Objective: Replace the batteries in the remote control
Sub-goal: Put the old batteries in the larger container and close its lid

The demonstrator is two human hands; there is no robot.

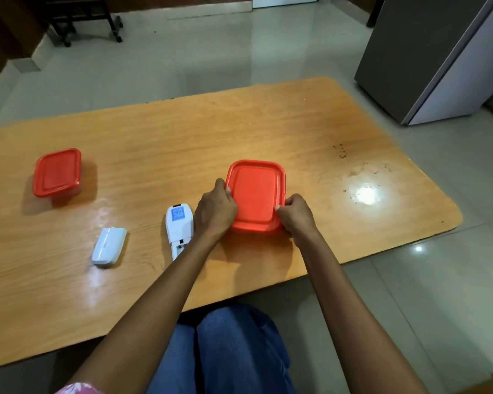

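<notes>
One white remote control [180, 227] lies face down on the wooden bench [268, 129], near the front edge and just left of centre from where you sit. Its back faces up, with a blue-and-white label near the far end and the battery compartment open at the near end. Your left forearm crosses over that end, so you cannot tell from here whether any cells sit inside. One white battery cover [109, 245] rests flat on the bench to the left of the remote, close by but apart from it. Just right of the remote stands the held container [255, 191], a rounded rectangular box with a red lid, and both of your hands are on it. Your left hand [215, 209] grips its left edge, with the fingers [229, 199] curled over the rim of the lid. Your right hand [295, 214] pinches the lid's near right corner between thumb and fingertips. There are two such boxes in all: the second container [57, 172], also red-lidded, stands alone well off to the left, toward the far side of the bench. Past the bench lie a pale tiled floor [211, 52], one grey refrigerator [427, 52] at the far right, and one dark wheeled cart [83, 18] at the far left.
</notes>
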